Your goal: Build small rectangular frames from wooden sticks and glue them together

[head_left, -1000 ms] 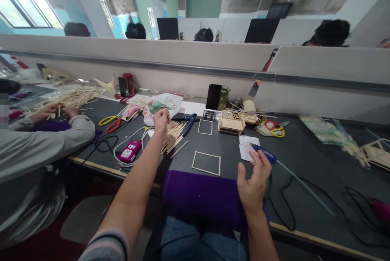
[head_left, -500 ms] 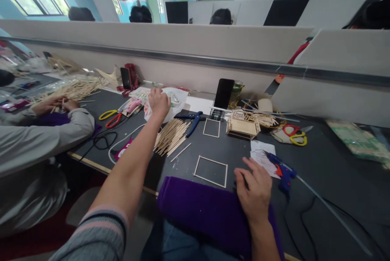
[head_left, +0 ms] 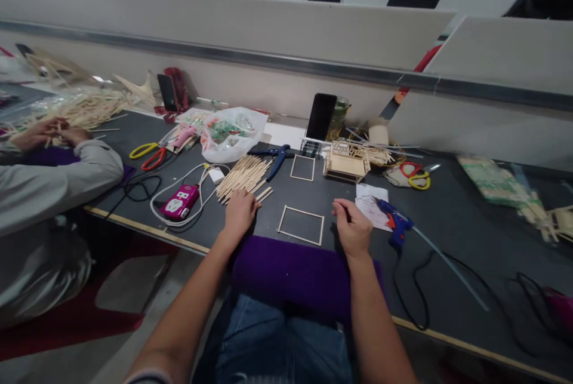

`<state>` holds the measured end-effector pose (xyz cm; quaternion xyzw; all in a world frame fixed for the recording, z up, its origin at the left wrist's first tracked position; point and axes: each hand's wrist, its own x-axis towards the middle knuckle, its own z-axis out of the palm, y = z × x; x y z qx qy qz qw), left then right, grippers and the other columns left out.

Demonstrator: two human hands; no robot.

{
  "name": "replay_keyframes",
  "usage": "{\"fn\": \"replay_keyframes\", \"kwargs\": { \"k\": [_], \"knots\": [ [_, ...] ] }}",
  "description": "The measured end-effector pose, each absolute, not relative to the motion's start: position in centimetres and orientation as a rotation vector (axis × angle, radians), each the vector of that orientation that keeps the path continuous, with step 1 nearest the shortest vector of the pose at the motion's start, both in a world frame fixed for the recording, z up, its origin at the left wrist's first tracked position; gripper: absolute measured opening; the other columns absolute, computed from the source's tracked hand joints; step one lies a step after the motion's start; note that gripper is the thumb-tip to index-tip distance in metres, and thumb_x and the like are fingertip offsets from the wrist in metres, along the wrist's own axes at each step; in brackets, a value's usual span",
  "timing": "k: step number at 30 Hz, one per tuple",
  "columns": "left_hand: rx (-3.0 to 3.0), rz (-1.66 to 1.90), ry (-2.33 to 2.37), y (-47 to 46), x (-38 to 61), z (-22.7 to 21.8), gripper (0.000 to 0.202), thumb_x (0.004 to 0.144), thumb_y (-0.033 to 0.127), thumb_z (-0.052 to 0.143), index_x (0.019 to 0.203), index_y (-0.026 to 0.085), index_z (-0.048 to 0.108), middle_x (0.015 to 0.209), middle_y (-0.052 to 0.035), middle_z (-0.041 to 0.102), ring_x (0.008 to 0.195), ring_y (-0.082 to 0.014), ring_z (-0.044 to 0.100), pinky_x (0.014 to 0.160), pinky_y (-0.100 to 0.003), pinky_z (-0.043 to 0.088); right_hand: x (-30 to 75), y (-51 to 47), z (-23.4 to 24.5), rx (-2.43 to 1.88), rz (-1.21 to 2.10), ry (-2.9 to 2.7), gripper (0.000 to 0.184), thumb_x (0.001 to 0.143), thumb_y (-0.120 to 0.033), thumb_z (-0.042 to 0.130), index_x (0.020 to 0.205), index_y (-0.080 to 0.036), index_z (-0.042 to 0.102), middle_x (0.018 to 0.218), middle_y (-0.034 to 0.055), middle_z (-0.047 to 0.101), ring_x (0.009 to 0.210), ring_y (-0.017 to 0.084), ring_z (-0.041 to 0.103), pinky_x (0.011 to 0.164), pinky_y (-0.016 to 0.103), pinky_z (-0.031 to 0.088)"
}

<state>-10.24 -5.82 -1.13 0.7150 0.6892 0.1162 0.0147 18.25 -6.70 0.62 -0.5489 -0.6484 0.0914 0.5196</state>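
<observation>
My left hand [head_left: 240, 211] rests palm down on the dark table [head_left: 447, 223], fingers bent onto the near ends of a pile of wooden sticks [head_left: 242, 174]. What is under the fingers is hidden. My right hand [head_left: 353, 226] is curled loosely, thumb against forefinger, just right of a square stick frame [head_left: 301, 226]. A blue glue gun [head_left: 394, 223] lies on white paper [head_left: 371, 205] to its right. A smaller stick frame [head_left: 303, 168] and a wooden model house [head_left: 345, 164] sit farther back.
A purple cloth [head_left: 290, 270] covers my lap. Also on the table are a plastic bag [head_left: 230, 133], blue pliers [head_left: 277, 160], a pink power strip [head_left: 181, 200], scissors [head_left: 147, 154], a propped phone [head_left: 320, 116] and black cables [head_left: 416, 306]. A co-worker's grey sleeve [head_left: 54, 175] is at left.
My left hand came back from the plastic bag to the near end of the stick pile. My right hand curled up and moved left beside the square frame. The view tilted down.
</observation>
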Motion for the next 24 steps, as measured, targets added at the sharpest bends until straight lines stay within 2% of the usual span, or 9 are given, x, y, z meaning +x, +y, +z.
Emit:
{"fn": "replay_keyframes", "kwargs": {
  "k": [5,8,11,13,15,18,21,24],
  "knots": [
    [2.335,0.282,2.156,-5.4,-9.8,-1.0,0.02,0.088,0.024,0.048,0.079,0.016,0.063,0.091,-0.0159,0.058,0.094,-0.0304,0.05,0.081,-0.042,0.04,18.2,-6.7,-0.3,-1.331,0.292,-1.482,0.022,0.09,-0.035,0.053,0.09,-0.018,0.068,0.076,0.0028,0.069,0.066,0.015,0.064,0.066,0.027,0.051],
    [2.319,0.417,2.19,-5.8,-9.6,-0.7,0.021,0.089,0.022,0.043,0.078,0.017,0.06,0.091,-0.0163,0.058,0.094,-0.0306,0.051,0.081,-0.043,0.04,17.5,-6.6,-0.2,-1.297,0.315,-1.588,0.021,0.09,-0.033,0.052,0.09,-0.019,0.068,0.083,0.0041,0.068,0.073,0.016,0.063,0.069,0.028,0.049],
    [2.15,0.748,2.172,-6.4,-9.0,-0.1,0.019,0.091,0.025,0.041,0.079,0.019,0.055,0.087,-0.0117,0.059,0.088,-0.0267,0.054,0.078,-0.039,0.041,15.9,-6.1,0.3,-1.225,0.371,-1.84,0.019,0.091,-0.029,0.052,0.094,-0.021,0.069,0.091,0.0048,0.067,0.081,0.017,0.061,0.074,0.028,0.046],
    [1.909,1.012,2.078,-6.7,-8.1,0.0,0.017,0.092,0.027,0.04,0.082,0.02,0.052,0.078,-0.0055,0.059,0.075,-0.021,0.056,0.071,-0.034,0.043,14.5,-5.3,0.7,-1.208,0.386,-1.983,0.018,0.091,-0.027,0.053,0.092,-0.023,0.07,0.089,0.0038,0.068,0.085,0.018,0.06,0.078,0.029,0.044],
    [1.633,1.243,1.911,-6.8,-7.0,-0.3,0.015,0.093,0.027,0.037,0.086,0.021,0.049,0.07,0.0004,0.056,0.06,-0.0151,0.055,0.062,-0.029,0.043,13.2,-4.4,1.1,-1.261,0.386,-2.102,0.015,0.09,-0.027,0.056,0.088,-0.024,0.071,0.088,0.0031,0.068,0.086,0.019,0.058,0.079,0.029,0.042],
    [1.443,1.404,1.696,-6.8,-5.7,-1.4,0.014,0.091,0.022,0.036,0.09,0.021,0.049,0.071,0.0031,0.054,0.05,-0.0101,0.05,0.053,-0.024,0.042,11.7,-3.2,1.0,-1.362,0.417,-2.241,0.012,0.086,-0.03,0.062,0.091,-0.025,0.072,0.089,0.0031,0.068,0.088,0.02,0.056,0.077,0.029,0.04],
    [1.562,1.422,1.634,-6.7,-5.4,-2.3,0.019,0.085,0.014,0.039,0.081,0.02,0.056,0.082,-0.001,0.055,0.061,-0.0104,0.054,0.06,-0.025,0.046,10.7,-2.7,0.2,-1.423,0.485,-2.327,0.018,0.083,-0.035,0.066,0.099,-0.026,0.071,0.091,0.0034,0.068,0.088,0.02,0.056,0.075,0.029,0.039],
    [1.651,1.407,1.675,-6.7,-5.6,-2.5,0.02,0.081,0.01,0.044,0.079,0.019,0.062,0.085,-0.0029,0.057,0.078,-0.0144,0.058,0.073,-0.028,0.048,10.1,-2.5,-0.6,-1.473,0.49,-2.361,0.014,0.085,-0.033,0.064,0.093,-0.026,0.072,0.091,0.0039,0.068,0.089,0.02,0.056,0.074,0.028,0.038]
  ]
}}
